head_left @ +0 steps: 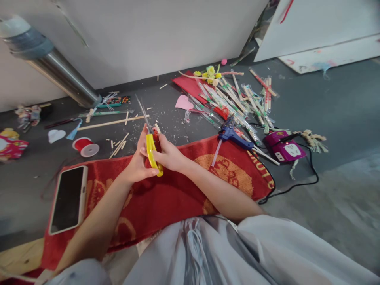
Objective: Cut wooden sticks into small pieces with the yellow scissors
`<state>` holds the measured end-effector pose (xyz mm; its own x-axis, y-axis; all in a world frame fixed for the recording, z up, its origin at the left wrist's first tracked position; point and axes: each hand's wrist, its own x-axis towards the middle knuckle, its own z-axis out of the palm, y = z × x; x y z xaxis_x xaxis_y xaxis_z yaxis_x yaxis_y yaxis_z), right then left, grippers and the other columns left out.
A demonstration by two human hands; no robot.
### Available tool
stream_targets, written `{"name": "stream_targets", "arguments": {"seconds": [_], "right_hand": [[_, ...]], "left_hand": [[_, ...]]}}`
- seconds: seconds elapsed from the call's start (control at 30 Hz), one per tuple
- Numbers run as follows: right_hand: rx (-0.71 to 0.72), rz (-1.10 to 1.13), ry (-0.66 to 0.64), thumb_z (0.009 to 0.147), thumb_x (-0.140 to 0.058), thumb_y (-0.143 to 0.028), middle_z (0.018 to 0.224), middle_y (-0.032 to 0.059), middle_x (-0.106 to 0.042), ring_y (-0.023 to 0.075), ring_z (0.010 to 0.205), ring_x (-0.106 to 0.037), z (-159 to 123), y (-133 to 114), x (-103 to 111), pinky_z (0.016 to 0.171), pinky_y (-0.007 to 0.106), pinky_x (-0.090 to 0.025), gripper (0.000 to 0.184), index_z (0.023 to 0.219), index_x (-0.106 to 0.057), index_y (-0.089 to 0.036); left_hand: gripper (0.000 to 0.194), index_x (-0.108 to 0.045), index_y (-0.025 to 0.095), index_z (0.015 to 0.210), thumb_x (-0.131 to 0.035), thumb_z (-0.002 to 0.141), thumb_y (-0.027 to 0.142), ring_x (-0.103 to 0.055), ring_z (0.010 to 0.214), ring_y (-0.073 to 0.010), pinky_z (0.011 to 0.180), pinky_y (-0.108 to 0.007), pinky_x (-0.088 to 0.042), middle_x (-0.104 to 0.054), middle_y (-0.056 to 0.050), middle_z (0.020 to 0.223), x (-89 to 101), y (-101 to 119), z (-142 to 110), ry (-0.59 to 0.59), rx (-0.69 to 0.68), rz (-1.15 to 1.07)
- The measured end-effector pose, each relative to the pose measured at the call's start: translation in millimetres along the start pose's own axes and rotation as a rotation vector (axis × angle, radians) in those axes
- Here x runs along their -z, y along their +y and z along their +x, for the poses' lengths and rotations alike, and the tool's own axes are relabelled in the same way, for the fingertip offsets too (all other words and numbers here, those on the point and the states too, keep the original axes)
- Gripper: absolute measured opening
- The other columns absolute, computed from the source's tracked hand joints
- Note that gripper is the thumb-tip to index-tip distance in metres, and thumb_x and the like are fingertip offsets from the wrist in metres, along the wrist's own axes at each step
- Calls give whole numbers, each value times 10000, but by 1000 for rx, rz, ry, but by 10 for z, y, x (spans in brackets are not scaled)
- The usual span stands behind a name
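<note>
My left hand (137,160) and my right hand (168,154) meet over the red mat (166,198). Between them is a pair of scissors with yellow handles (152,152); the thin blades point up and away at the top left. Both hands are closed on the scissors' handles. Something small and pale sits near the pivot above my fingers; I cannot make out what it is.
A phone (69,198) lies on the mat's left end. A blue glue gun (230,134), a purple power strip (283,148) and a heap of wrapped chopsticks (237,103) lie to the right. A red thread spool (85,146), loose sticks and a metal pipe (59,75) are at left.
</note>
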<state>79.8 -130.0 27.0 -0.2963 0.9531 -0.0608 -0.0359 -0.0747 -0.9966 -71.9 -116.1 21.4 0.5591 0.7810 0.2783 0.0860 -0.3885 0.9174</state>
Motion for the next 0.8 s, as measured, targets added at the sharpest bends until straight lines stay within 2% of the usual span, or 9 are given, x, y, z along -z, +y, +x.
{"name": "stream_targets", "arguments": {"seconds": [0.1,0.13,0.23,0.3,0.33,0.4,0.53,0.67,0.8], "right_hand": [[12,-49,81,800,-666,-479,935,4,-617,155,823,-614,20,-10,66,778,321,-528,464,1108,-437,-219],[11,-76,102,812,-647,-484,929,2,-618,153,818,-611,26,-19,95,776,318,-522,440,1097,-443,-218],[2,-212,136,833,-605,-482,885,-4,-613,150,791,-589,24,-78,192,763,312,-498,377,1055,-458,-214],[8,-359,142,850,-571,-477,864,1,-607,153,768,-566,7,-139,252,754,316,-476,329,1016,-477,-209],[12,-442,165,841,-580,-485,870,10,-602,156,765,-556,-3,-170,276,753,318,-464,331,991,-491,-203],[33,-571,186,838,-593,-473,880,27,-607,160,782,-552,-20,-224,310,771,315,-444,320,975,-523,-192],[56,-703,163,878,-556,-460,844,35,-629,158,765,-564,-30,-270,326,746,289,-420,285,930,-581,-181],[67,-763,164,881,-567,-469,879,61,-663,182,812,-603,-33,-272,302,762,296,-431,326,993,-626,-169],[50,-761,183,857,-616,-467,941,93,-683,209,883,-633,-47,-279,263,824,318,-456,440,1135,-617,-126]], "left_hand": [[1069,-199,355,1522,-663,654,772,-323,1452,-339,1150,-509,-395,-295,-93,1579,20,-64,-7,19,-68,13],[1008,-216,352,1519,-641,697,753,-382,1413,-332,1112,-503,-432,-333,-99,1555,22,-58,-5,68,-115,46],[613,-435,332,1413,-597,859,538,-589,1145,-268,951,-461,-511,-577,-94,1295,28,42,-2,324,-268,328],[350,-596,309,1232,-595,886,359,-623,977,-239,917,-464,-491,-657,-67,1045,45,137,-5,497,-378,599],[284,-630,299,1160,-597,879,310,-623,943,-242,928,-484,-471,-660,-63,981,58,177,-6,551,-432,711],[270,-637,282,1130,-600,863,276,-613,982,-270,967,-526,-431,-657,-84,1003,88,218,-4,609,-468,862],[372,-583,256,1236,-593,869,309,-586,1102,-290,976,-494,-430,-636,-116,1169,144,151,15,610,-298,944],[240,-650,233,1084,-564,903,365,-628,797,-195,771,-359,-482,-688,-58,932,183,55,28,616,-95,913],[195,-670,225,899,-597,881,406,-623,722,-166,672,-306,-465,-693,-28,822,195,35,43,681,-24,833]]}}
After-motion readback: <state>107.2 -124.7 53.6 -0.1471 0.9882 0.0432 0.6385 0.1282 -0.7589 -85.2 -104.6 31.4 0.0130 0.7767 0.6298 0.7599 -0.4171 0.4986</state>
